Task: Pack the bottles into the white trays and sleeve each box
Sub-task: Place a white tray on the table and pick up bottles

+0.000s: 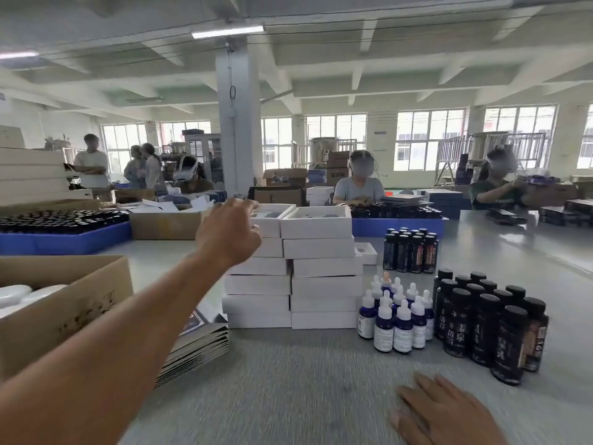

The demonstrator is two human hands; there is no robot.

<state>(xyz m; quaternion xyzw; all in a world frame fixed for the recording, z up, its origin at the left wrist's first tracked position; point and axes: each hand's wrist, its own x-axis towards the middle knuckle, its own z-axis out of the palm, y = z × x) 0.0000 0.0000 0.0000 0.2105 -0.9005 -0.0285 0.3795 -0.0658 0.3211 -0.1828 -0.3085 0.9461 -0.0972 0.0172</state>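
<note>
Two stacks of white trays [321, 248] stand side by side in the middle of the grey table. My left hand [229, 232] reaches out over the left stack, and its curled fingers touch the top tray [274, 215] at its near left corner. My right hand [442, 412] rests flat on the table at the bottom right, holding nothing. Several small blue dropper bottles [396, 316] with white tops stand right of the stacks. Beside them are several tall dark bottles [487, 326] with black caps. A pile of flat dark sleeves [195, 345] lies left of the stacks.
A cardboard box [64, 303] with white items stands at the left. A second group of dark bottles [410, 252] stands behind the droppers. Blue crates [64, 242] of dark bottles line the far side. Other people sit working across the table.
</note>
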